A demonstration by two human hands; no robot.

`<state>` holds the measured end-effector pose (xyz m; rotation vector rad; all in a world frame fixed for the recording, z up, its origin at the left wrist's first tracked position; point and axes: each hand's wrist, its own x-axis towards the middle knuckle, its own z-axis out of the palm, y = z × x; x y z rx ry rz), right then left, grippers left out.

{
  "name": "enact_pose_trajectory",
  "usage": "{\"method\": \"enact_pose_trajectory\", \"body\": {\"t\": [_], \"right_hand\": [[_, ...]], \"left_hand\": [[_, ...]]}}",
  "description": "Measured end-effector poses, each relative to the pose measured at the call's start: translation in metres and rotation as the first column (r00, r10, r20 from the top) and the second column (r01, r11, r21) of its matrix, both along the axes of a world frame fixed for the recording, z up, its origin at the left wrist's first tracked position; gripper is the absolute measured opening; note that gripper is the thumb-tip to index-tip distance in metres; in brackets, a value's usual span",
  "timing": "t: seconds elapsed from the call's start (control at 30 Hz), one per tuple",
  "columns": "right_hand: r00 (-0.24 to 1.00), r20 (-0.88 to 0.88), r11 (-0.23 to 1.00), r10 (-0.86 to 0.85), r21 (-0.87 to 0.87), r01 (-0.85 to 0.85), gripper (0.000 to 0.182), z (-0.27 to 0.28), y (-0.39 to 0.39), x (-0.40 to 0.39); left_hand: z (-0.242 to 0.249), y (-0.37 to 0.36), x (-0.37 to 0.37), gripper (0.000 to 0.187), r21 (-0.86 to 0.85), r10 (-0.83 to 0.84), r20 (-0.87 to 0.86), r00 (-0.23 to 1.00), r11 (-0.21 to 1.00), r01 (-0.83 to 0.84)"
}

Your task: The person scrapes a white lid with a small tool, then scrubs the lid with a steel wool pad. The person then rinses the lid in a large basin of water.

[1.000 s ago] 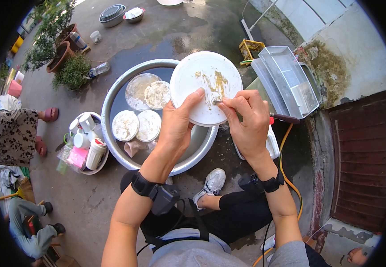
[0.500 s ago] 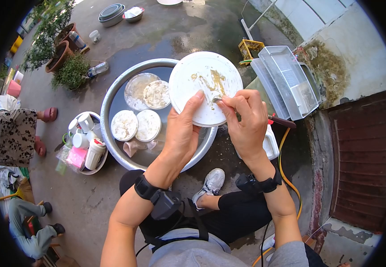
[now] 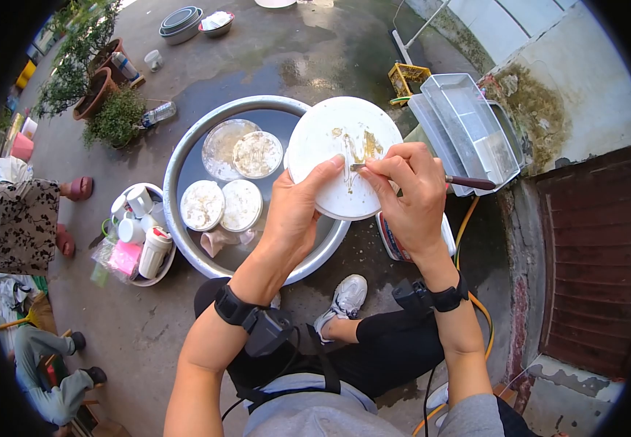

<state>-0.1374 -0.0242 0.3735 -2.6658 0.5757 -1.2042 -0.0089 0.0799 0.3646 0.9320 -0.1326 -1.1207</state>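
My left hand [image 3: 297, 207] grips a round white lid [image 3: 326, 135] by its near left edge, thumb on top. Yellow-brown residue and scratches mark the middle of the lid. In my right hand [image 3: 410, 193] is a slim scraper [image 3: 470, 182] with a dark brown handle, which sticks out to the right past my fingers. Its metal tip touches the lid's face near my left thumb. Below and to the left, a large metal basin [image 3: 177, 218] of water holds several stained round lids [image 3: 243, 205] and a pinkish cloth [image 3: 216, 242].
A bowl [image 3: 161, 273] of cups and a pink packet stands left of the basin. On the right are clear plastic bins [image 3: 468, 131], a yellow crate [image 3: 408, 80] and an orange hose [image 3: 463, 233]. Potted plants [image 3: 115, 116] stand at upper left; two people's legs show at far left.
Both hands have shifted slightly right and toward me with the lid. The scraper has turned, so more of its handle shows on the right.
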Motion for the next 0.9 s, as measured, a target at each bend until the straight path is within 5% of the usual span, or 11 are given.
{"method": "enact_pose_trajectory", "body": {"t": [0.73,0.9], "right_hand": [[0.986,-0.091,0.988,0.143,-0.053,-0.148,0.014,0.007,-0.004,-0.006],[0.976,-0.108,0.979,0.188,-0.056,-0.195,0.011,0.008,-0.007,-0.008]], "left_hand": [[-0.008,0.001,0.012,0.043,0.039,-0.086,0.090,0.992,0.996,0.083],[-0.004,0.003,0.020,0.049,0.077,-0.225,0.146,0.963,0.973,0.216]]}}
